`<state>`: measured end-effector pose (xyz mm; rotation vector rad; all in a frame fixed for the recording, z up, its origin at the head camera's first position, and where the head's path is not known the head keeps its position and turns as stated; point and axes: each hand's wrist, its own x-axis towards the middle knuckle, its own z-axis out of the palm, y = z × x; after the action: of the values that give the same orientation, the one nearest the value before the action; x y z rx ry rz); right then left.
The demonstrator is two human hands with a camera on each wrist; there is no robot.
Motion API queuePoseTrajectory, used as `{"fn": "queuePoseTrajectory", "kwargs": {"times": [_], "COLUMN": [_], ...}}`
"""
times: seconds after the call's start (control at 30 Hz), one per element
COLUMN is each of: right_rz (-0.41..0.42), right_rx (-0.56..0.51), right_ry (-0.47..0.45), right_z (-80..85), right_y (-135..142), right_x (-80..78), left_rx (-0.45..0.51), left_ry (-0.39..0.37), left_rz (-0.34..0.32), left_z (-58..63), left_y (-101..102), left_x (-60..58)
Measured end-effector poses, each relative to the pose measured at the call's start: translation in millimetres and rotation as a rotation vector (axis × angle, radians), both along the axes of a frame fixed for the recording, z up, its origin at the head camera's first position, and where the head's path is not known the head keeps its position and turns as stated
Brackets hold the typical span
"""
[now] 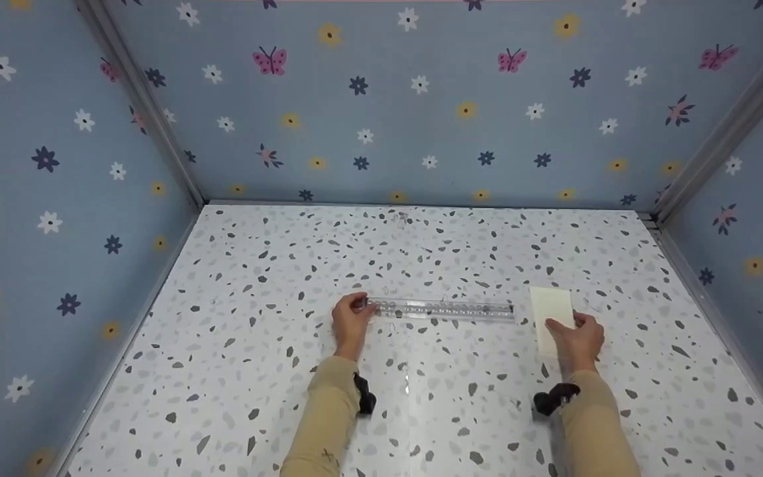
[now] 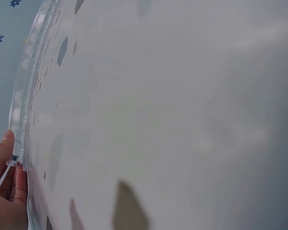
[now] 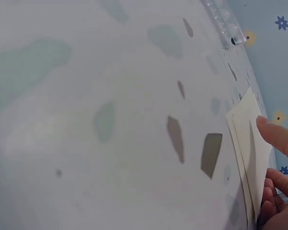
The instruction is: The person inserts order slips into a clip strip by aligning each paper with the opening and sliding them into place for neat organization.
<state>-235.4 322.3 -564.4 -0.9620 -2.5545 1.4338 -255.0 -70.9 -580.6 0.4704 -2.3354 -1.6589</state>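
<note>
A long, narrow clear plastic case lies crosswise on the speckled table, with a row of small round clear pieces inside. My left hand pinches its left end between thumb and fingers; the left wrist view shows the thumb on the case. To the right of the case, my right hand holds a pale cream rectangle of folded or layered paper by its right side. The thumb lies over the face of the paper in the right wrist view, with the other fingers curled at its edge.
The white table has grey speckles. Blue flowered panels rise at its back, left and right, joined by grey metal posts. A black wrist device sits on each sleeve.
</note>
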Motion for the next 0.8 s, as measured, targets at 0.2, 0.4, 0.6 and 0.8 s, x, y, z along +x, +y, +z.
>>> {"fn": "queuePoseTrajectory", "kwargs": {"times": [0.2, 0.4, 0.6, 0.8], "right_rz": [-0.023, -0.023, -0.029, -0.062], "right_rx": [-0.015, -0.021, -0.042, -0.083], "right_ry": [-0.02, 0.01, 0.009, 0.002], "right_z": [-2.3, -5.4, -5.4, -3.1], "right_y": [-2.9, -4.3, -3.6, -3.5], "right_x": [-0.7, 0.2, 0.0, -1.2], "left_rx": [-0.002, -0.007, 0.002, 0.005], "left_ry": [0.003, -0.016, -0.031, -0.035], "left_rz": [0.001, 0.003, -0.005, 0.002], "left_z": [0.5, 0.8, 1.4, 0.7], "left_y": [-1.7, -3.8, -4.7, -4.2], "left_x": [0.5, 0.2, -2.2, -3.2]}}
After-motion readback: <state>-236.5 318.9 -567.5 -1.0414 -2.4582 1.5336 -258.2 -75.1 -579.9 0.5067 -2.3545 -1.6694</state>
